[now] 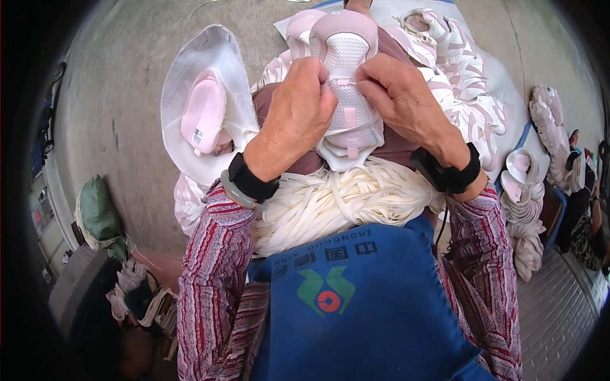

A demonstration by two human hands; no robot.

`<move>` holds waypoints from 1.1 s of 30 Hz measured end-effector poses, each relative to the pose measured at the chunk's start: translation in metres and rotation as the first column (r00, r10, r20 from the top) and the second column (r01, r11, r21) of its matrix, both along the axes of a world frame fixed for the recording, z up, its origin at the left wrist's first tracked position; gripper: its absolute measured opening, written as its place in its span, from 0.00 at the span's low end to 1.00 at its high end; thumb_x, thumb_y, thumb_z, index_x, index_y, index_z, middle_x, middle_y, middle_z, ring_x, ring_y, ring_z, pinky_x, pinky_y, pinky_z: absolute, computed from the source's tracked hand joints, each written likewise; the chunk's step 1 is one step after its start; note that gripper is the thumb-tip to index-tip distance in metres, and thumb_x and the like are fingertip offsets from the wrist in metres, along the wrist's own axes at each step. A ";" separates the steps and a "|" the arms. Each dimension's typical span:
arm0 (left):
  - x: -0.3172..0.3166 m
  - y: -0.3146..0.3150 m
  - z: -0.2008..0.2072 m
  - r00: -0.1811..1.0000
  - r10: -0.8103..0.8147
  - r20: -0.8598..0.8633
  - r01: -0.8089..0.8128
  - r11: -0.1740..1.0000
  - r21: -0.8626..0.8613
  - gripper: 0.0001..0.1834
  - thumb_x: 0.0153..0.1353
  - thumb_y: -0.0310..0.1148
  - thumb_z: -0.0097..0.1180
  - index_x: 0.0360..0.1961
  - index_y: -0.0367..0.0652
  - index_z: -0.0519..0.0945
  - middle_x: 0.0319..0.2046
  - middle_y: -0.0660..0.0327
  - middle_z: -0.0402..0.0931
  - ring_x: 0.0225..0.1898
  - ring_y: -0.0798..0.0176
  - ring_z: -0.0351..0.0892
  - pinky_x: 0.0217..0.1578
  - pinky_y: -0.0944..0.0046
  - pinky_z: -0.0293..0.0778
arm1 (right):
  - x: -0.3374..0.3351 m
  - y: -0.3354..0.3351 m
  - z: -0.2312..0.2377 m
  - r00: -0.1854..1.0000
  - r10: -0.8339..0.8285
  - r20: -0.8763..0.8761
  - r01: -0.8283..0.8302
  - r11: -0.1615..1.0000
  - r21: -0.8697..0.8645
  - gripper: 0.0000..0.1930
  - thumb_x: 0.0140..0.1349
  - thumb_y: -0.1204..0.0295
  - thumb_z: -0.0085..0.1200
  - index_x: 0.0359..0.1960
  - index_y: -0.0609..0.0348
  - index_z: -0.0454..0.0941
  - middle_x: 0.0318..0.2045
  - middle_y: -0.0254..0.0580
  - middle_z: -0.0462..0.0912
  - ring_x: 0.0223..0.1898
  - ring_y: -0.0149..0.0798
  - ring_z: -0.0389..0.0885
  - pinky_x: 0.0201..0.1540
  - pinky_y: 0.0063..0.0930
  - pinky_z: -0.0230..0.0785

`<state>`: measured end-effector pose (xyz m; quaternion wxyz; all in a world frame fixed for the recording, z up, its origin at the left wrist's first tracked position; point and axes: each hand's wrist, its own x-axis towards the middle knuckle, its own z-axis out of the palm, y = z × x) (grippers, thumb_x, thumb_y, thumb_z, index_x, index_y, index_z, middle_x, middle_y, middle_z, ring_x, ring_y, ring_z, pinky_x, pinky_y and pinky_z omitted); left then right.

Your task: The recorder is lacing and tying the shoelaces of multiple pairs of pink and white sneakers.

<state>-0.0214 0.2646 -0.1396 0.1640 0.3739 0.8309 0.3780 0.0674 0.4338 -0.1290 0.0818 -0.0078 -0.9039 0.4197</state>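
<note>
A pink and white shoe upper [346, 130] lies in front of me over my lap, its padded mesh tongue pointing away. My left hand [302, 105] is closed in a pinch at the tongue's left edge. Opposite it, my right hand [403, 95] pinches at the right edge. A thin white shoelace [344, 80] crosses the tongue between my fingers; its ends are hidden in them. Another pink tongue [302, 28] shows just behind. Across my lap, below the upper, rests a thick bundle of cream laces [346, 197].
A white fabric hat-like holder [171, 95] with a pink insole-shaped piece [204, 111] stands at left. Many shoe uppers [467, 76] are heaped on a white sheet at right. More stacked uppers [524, 209] and a seated person are further right. A green sack [100, 206] sits at far left.
</note>
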 end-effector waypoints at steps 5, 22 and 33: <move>0.001 0.002 -0.003 0.999 0.021 -0.045 -0.020 0.999 0.031 0.08 0.57 0.27 0.54 0.36 0.36 0.70 0.31 0.50 0.72 0.31 0.51 0.73 0.33 0.56 0.69 | -0.001 -0.010 0.009 0.997 -0.073 0.022 0.067 0.974 0.217 0.04 0.58 0.76 0.51 0.32 0.63 0.75 0.29 0.52 0.76 0.34 0.55 0.76 0.38 0.43 0.68; -0.010 0.003 -0.006 0.989 -0.076 -0.130 0.083 0.996 0.044 0.09 0.55 0.26 0.53 0.35 0.36 0.68 0.32 0.47 0.71 0.34 0.41 0.74 0.32 0.47 0.71 | -0.002 -0.009 0.005 0.992 -0.115 -0.045 0.121 0.976 0.183 0.05 0.57 0.76 0.50 0.26 0.65 0.73 0.26 0.55 0.77 0.31 0.57 0.78 0.35 0.45 0.69; -0.002 0.005 0.001 0.987 -0.004 -0.161 0.011 0.999 0.047 0.09 0.57 0.26 0.56 0.37 0.37 0.71 0.33 0.51 0.72 0.32 0.48 0.75 0.33 0.56 0.71 | 0.000 -0.006 0.003 0.965 -0.205 0.162 0.211 0.977 -0.018 0.06 0.60 0.74 0.51 0.30 0.66 0.74 0.22 0.44 0.74 0.23 0.34 0.71 0.29 0.27 0.66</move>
